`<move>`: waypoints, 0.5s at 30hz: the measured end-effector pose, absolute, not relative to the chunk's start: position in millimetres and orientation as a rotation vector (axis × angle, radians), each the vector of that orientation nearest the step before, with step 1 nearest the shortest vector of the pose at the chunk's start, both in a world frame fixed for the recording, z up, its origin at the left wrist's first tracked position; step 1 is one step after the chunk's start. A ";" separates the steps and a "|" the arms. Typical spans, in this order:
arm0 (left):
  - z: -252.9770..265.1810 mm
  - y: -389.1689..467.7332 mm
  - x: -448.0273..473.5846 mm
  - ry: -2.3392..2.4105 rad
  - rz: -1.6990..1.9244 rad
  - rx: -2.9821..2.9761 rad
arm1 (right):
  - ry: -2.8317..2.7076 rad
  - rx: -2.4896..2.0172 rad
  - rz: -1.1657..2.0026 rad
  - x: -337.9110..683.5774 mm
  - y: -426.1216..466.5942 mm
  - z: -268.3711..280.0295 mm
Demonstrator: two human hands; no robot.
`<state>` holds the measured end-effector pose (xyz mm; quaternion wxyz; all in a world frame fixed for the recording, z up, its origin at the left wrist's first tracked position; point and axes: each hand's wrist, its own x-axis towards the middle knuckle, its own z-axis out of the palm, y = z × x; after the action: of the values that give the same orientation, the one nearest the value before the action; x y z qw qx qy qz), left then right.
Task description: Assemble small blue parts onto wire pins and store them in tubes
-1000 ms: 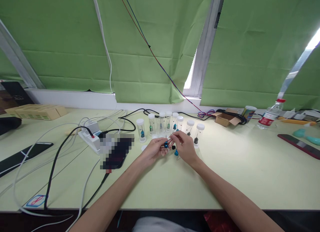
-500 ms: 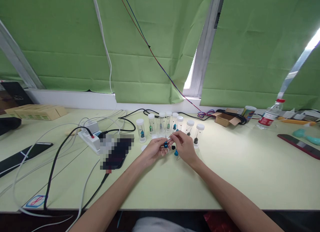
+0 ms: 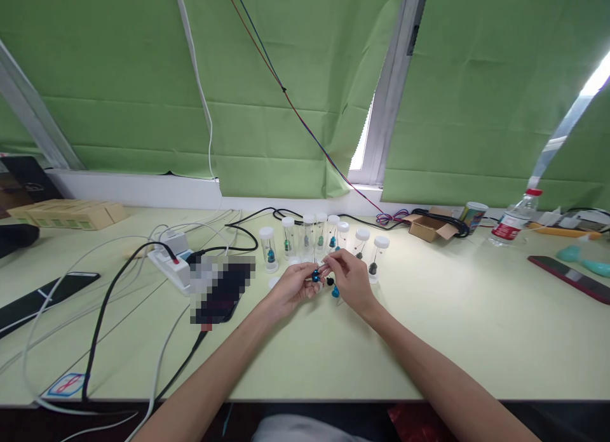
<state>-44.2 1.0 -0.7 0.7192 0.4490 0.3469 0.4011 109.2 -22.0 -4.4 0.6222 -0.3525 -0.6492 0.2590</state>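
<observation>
Both hands meet over the table, in front of a group of clear tubes. My left hand (image 3: 294, 286) is closed, pinching a small shiny blue piece (image 3: 315, 276) whose exact kind is too small to tell. The fingertips of my right hand (image 3: 351, 278) are pinched together right beside it, at thin stems or leads above the piece; what they grip is unclear. Just under the right hand lies another blue piece (image 3: 335, 291) next to a round black piece (image 3: 330, 281). White-capped clear tubes (image 3: 269, 250) stand upright behind the hands, with small blue, green or dark pieces inside.
On the left are a phone (image 3: 223, 293), a white power strip (image 3: 174, 270) and tangled cables. A small open carton (image 3: 431, 226) and a water bottle (image 3: 515, 220) stand at the back right. Another phone (image 3: 569, 277) lies at far right.
Very little differs. Both hands keep their places around the blue piece, with only a slight shift of the fingers.
</observation>
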 end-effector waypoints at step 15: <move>1.7 -1.3 -43.5 0.778 0.905 1.069 | -1.516 -0.807 0.599 109.2 -22.3 -4.9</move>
<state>-43.5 -1.3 1.7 0.6960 0.4792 0.3486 0.4054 109.2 -22.3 -4.9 0.6142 -0.3500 -0.6577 0.2601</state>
